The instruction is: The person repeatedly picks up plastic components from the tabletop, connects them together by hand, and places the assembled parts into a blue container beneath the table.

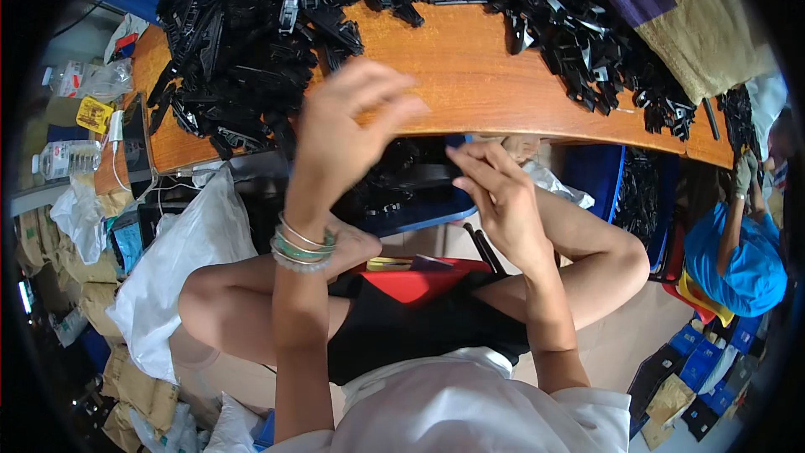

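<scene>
view from a head camera looking down at a seated person's own two arms, which come up from six o'clock. the left hand (348,122) is raised near the centre of the frame, fingers loosely spread and curled, palm turned away; it holds nothing that can be seen, and its fingertips hover over the front edge of an orange wooden table (470,75). several bangles (300,247) circle the left wrist. the right hand (495,189), just toward four o'clock from the left one, has its fingers pinched around a small black plastic part (436,172), held just below the table edge. a big heap of similar black plastic parts (251,42) covers the table from ten to twelve o'clock, and a thinner band of them runs on toward two o'clock. a white plastic bag (180,260) sits at eight o'clock beside the person's knee. at three o'clock another person in a blue shirt (742,256) is partly in view.
</scene>
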Tool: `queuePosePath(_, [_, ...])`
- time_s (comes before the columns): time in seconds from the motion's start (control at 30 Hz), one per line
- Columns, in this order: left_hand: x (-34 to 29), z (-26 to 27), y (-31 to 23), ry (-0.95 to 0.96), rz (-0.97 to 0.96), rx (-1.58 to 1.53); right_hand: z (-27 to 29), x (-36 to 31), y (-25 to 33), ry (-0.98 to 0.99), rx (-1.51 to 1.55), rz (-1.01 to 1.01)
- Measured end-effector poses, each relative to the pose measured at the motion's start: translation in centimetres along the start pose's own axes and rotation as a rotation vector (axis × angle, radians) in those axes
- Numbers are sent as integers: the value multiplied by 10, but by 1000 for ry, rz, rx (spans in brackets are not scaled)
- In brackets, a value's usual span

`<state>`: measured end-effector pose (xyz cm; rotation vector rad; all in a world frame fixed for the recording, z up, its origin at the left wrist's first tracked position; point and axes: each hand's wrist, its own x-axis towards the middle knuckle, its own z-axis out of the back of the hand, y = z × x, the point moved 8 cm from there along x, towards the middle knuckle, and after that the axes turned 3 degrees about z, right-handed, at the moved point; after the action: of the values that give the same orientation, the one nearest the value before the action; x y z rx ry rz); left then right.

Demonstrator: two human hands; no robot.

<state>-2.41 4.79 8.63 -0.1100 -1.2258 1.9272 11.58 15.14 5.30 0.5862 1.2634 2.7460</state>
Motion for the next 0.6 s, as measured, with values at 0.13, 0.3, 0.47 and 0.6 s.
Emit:
queuePosePath(0.13, [19, 37, 11, -229, -5, 525, 52, 16, -24, -392, -104, -75])
queuePosePath(0.3, [41, 35, 24, -85, -235, 953, 105, 45, -70, -655, -854, -173])
queuePosePath(0.47, [54, 33, 24, -32, -321, 955, 92, 47, -96, -638, -635, -145])
queuePosePath(0.6, [48, 24, 1, -194, -493, 940, 66, 56, -78, -627, -589, 7])
